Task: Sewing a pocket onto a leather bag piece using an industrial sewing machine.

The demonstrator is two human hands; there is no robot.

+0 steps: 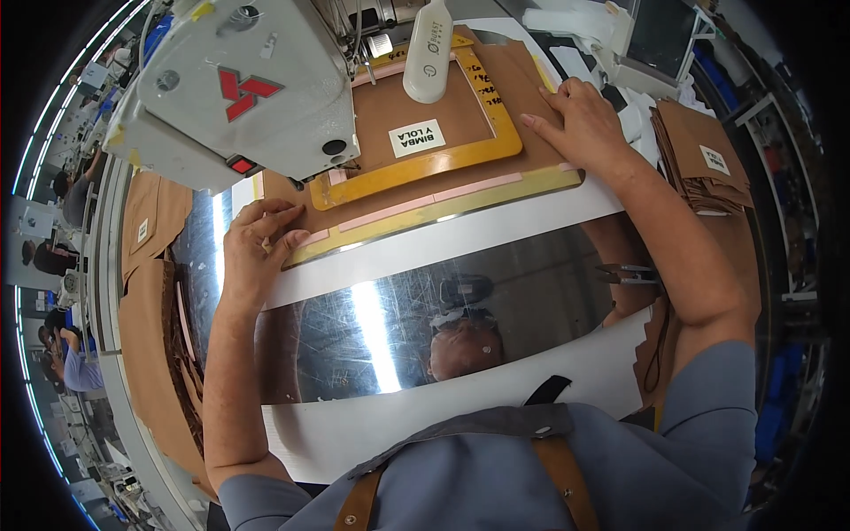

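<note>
The left hand (252, 248) lies flat at about nine o'clock from the middle of the view, fingers spread and pressing down on the near left corner of a flat yellow sewing template with pink strips along its edge (443, 199). It grips nothing; the palm is open and the fingertips rest on the template where it meets the brown fabric piece (425, 111) clamped in it. The right hand (580, 119) sits at about one o'clock, also open and flat, with the fingers laid on the template's right edge, just beside the raised yellow inner frame (496, 115).

The brown fabric lies inside that frame, with a small white rectangular label (417, 138) on its middle, at about twelve o'clock. Above it, a white oblong lamp housing (428, 51) hangs over the fabric. The grey-white head of an industrial sewing machine (239, 88) fills the eleven o'clock area, its needle end just beside the frame's left side.

The template rests on a shiny metal table plate (496, 301) at the centre, which mirrors the ceiling light. A stack of brown cut fabric pieces (704, 164) lies at two o'clock, well apart from the right hand, and more brown pieces (150, 336) sit at eight o'clock. Small dark snips (630, 274) lie at three o'clock near the right forearm.
</note>
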